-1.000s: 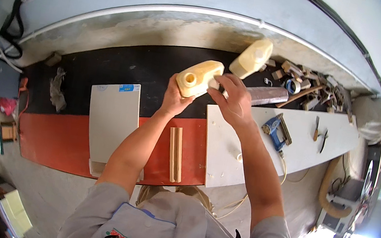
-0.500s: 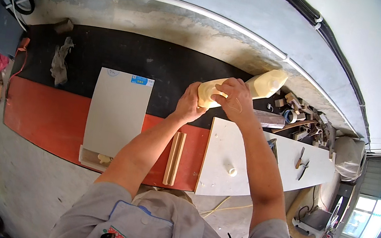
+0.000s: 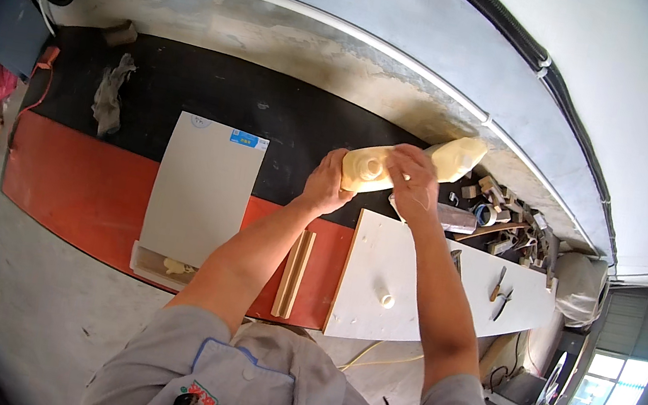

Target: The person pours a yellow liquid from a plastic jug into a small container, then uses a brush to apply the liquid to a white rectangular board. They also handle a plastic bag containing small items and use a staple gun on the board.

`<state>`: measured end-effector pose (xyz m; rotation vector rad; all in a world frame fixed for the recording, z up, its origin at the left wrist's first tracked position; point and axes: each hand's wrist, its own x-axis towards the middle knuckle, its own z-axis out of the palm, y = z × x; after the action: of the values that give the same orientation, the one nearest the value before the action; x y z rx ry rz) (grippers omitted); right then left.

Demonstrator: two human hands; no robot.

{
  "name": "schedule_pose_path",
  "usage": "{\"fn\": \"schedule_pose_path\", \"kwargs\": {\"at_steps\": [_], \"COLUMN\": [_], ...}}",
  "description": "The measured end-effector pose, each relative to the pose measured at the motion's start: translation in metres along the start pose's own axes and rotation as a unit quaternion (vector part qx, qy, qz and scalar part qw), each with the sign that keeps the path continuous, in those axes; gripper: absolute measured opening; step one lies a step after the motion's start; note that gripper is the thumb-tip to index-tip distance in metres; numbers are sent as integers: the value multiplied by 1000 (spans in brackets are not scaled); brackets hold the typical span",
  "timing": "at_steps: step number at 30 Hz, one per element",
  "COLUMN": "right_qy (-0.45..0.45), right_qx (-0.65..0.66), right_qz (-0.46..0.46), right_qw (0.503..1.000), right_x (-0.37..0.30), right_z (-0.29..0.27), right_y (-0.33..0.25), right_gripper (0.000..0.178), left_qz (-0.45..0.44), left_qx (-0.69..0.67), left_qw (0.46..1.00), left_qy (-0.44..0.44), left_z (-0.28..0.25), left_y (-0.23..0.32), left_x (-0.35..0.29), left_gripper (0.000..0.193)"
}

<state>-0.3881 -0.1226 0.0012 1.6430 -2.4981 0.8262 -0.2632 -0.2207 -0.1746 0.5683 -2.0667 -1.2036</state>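
Note:
Over the black part of the bench, a pale yellow plastic bottle (image 3: 354,183) is held with its round neck turned up toward me. My left hand (image 3: 329,182) is wrapped round the near-left side of it. Close to the neck, on its right, is my right hand (image 3: 414,179), fingers bent together and slightly blurred. Whatever they pinch is too small to make out. A second pale yellow bottle (image 3: 458,157) is behind my right hand. Below, a small white cylindrical piece (image 3: 387,301) stands on a white board (image 3: 367,276).
Left of my arms lies a pale panel (image 3: 205,185) with a blue label. A grooved wooden strip (image 3: 294,273) rests on the red surface (image 3: 75,186). A grey rag (image 3: 111,95), wood offcuts (image 3: 506,217), an orange-handled tool (image 3: 498,285) and pliers (image 3: 503,305) lie around.
My right hand has shifted right, off the top of the bottle, and the round neck now shows. The bottle's top has tilted toward me. My left hand still grips it.

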Motion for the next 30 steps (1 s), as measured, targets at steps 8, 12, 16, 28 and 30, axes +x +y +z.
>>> {"fn": "schedule_pose_path", "kwargs": {"at_steps": [8,12,16,28,30], "right_qy": [139,145,138,-151,-131], "right_qx": [-46,-75,-66,-75,-83], "right_qz": [-44,-65,-15,477,447], "right_qw": [988,985,988,862,881], "right_x": [-29,-27,-38,-363,-364], "right_z": [51,58,34,19,36], "right_y": [6,3,2,68,80], "right_gripper": [14,15,25,78,73], "left_qz": [-1,-19,-37,-71,-60], "left_qx": [-10,-1,4,20,23], "left_qw": [1000,1000,999,995,996], "left_qy": [6,1,-32,-63,-62], "left_z": [-2,2,6,5,6], "left_y": [5,-4,-5,0,-4], "left_x": [0,-3,0,-1,-2], "left_gripper": [76,78,83,86,87]}}
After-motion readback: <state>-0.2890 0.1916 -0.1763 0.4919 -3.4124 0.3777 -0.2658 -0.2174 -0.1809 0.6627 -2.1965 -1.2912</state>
